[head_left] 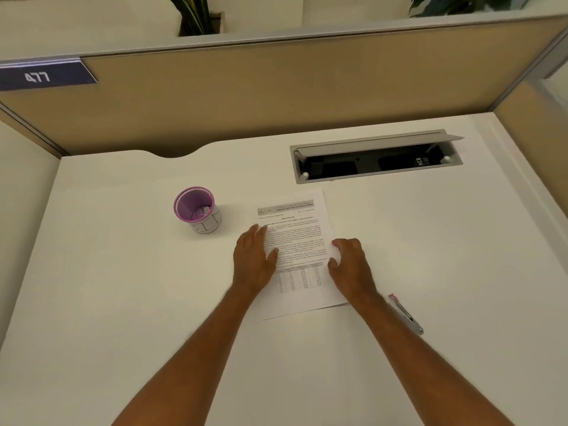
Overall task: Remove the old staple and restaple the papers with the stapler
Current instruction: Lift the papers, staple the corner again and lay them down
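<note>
Printed white papers lie flat in the middle of the white desk. My left hand rests palm down on their left edge, fingers spread. My right hand sits at their right edge with fingers curled onto the margin; whether it pinches the sheet is unclear. A slim silver stapler with a pink end lies on the desk just right of my right forearm. No staple is discernible on the papers at this distance.
A purple-rimmed cup holding small clips stands left of the papers. An open grey cable tray is set into the desk at the back right. Beige partition walls enclose the desk on three sides.
</note>
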Demonstrator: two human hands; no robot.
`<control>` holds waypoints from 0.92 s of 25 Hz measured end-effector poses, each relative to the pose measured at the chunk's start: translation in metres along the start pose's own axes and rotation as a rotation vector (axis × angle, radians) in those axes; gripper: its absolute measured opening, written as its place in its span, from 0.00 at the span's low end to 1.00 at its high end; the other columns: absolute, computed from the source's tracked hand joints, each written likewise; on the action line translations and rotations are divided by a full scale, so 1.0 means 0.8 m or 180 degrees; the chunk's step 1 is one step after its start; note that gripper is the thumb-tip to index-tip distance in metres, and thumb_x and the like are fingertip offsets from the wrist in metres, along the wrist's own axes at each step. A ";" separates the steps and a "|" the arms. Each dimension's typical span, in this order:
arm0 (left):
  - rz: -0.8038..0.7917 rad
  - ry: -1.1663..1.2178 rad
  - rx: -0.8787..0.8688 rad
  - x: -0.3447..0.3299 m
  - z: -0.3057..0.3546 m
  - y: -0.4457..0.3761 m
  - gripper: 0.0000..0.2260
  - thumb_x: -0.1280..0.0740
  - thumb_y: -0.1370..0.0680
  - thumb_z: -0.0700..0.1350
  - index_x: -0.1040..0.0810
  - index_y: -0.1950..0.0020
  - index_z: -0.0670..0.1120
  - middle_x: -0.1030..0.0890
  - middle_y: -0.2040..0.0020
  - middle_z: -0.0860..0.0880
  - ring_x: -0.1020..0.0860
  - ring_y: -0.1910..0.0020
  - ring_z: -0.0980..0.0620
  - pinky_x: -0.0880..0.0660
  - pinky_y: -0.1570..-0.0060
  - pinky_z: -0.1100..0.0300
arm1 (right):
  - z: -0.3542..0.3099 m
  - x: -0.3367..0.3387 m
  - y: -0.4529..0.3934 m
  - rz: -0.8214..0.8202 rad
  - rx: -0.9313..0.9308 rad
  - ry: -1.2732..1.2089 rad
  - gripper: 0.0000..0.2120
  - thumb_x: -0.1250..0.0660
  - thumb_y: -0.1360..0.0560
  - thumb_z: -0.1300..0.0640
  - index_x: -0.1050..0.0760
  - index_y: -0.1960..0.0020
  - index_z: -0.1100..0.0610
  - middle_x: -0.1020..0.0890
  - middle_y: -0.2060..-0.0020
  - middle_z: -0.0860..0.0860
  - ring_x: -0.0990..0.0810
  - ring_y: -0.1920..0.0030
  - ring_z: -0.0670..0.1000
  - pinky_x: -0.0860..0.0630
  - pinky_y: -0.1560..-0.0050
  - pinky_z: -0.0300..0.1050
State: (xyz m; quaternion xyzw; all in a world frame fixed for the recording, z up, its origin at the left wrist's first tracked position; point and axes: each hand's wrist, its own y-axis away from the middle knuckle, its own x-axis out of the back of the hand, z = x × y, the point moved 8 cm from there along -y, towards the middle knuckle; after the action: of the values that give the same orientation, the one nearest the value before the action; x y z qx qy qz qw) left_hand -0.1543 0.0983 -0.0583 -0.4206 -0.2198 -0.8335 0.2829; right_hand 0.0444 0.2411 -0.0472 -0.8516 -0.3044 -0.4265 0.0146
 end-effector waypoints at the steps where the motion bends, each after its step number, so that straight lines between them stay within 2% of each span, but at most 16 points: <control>1: -0.0126 -0.0334 -0.0125 -0.012 -0.002 0.006 0.28 0.36 0.17 0.52 0.36 0.20 0.42 0.38 0.18 0.40 0.40 0.20 0.38 0.45 0.20 0.45 | -0.002 -0.002 0.002 -0.0013 0.0063 0.0176 0.18 0.32 0.23 0.62 0.26 0.33 0.60 0.25 0.37 0.55 0.26 0.35 0.55 0.24 0.38 0.49; 3: -0.0193 -0.0574 -0.0190 -0.024 -0.006 0.012 0.28 0.38 0.17 0.54 0.37 0.19 0.43 0.40 0.17 0.41 0.42 0.19 0.38 0.47 0.20 0.44 | -0.004 -0.006 0.002 -0.0003 0.0083 0.0348 0.19 0.32 0.23 0.61 0.27 0.33 0.60 0.26 0.38 0.55 0.28 0.35 0.56 0.23 0.40 0.52; 9: -0.0129 -0.0627 -0.0275 -0.028 -0.009 0.015 0.28 0.39 0.16 0.53 0.38 0.19 0.44 0.42 0.16 0.42 0.43 0.18 0.38 0.46 0.20 0.41 | -0.003 -0.008 0.001 -0.0025 0.0074 0.0323 0.19 0.31 0.23 0.59 0.28 0.33 0.58 0.26 0.39 0.54 0.26 0.37 0.55 0.23 0.42 0.50; 14: -0.0157 -0.0591 -0.0246 -0.026 -0.005 0.015 0.28 0.39 0.16 0.53 0.38 0.19 0.44 0.42 0.16 0.43 0.44 0.18 0.39 0.47 0.19 0.41 | 0.001 -0.009 -0.003 -0.0070 0.0113 0.0385 0.18 0.31 0.24 0.58 0.27 0.34 0.58 0.26 0.40 0.54 0.24 0.39 0.55 0.21 0.44 0.51; 18: -0.0010 -0.0631 -0.0296 -0.021 0.003 0.016 0.29 0.40 0.16 0.53 0.40 0.18 0.43 0.44 0.16 0.42 0.45 0.17 0.39 0.47 0.19 0.41 | -0.012 0.001 -0.003 0.0398 0.0456 0.0835 0.16 0.33 0.24 0.55 0.25 0.38 0.57 0.23 0.43 0.54 0.23 0.44 0.56 0.22 0.47 0.53; 19: -0.0001 -0.0674 -0.0318 -0.021 0.006 0.016 0.29 0.40 0.16 0.53 0.41 0.17 0.43 0.45 0.15 0.42 0.46 0.17 0.40 0.48 0.19 0.41 | -0.015 0.000 -0.003 0.0472 0.0556 0.0977 0.17 0.33 0.23 0.53 0.25 0.36 0.57 0.23 0.42 0.54 0.23 0.43 0.57 0.23 0.44 0.53; 21: -0.0003 -0.0781 -0.0379 -0.024 0.007 0.017 0.31 0.41 0.16 0.53 0.44 0.17 0.42 0.47 0.15 0.42 0.49 0.16 0.41 0.50 0.19 0.40 | -0.015 -0.010 -0.004 0.0444 0.0705 0.1157 0.22 0.37 0.20 0.48 0.28 0.29 0.58 0.24 0.33 0.56 0.26 0.33 0.59 0.28 0.33 0.55; 23: -0.0016 -0.0878 -0.0503 -0.029 0.005 0.021 0.31 0.42 0.15 0.53 0.47 0.16 0.41 0.48 0.15 0.42 0.50 0.16 0.41 0.50 0.19 0.40 | -0.011 -0.023 -0.005 0.0292 0.0804 0.1250 0.28 0.40 0.17 0.46 0.36 0.22 0.60 0.32 0.23 0.57 0.36 0.22 0.60 0.38 0.22 0.57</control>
State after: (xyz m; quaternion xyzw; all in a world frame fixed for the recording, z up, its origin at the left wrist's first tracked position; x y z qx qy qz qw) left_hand -0.1302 0.0948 -0.0731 -0.5515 -0.1914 -0.7832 0.2140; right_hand 0.0274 0.2322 -0.0562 -0.7567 -0.3077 -0.5413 0.1993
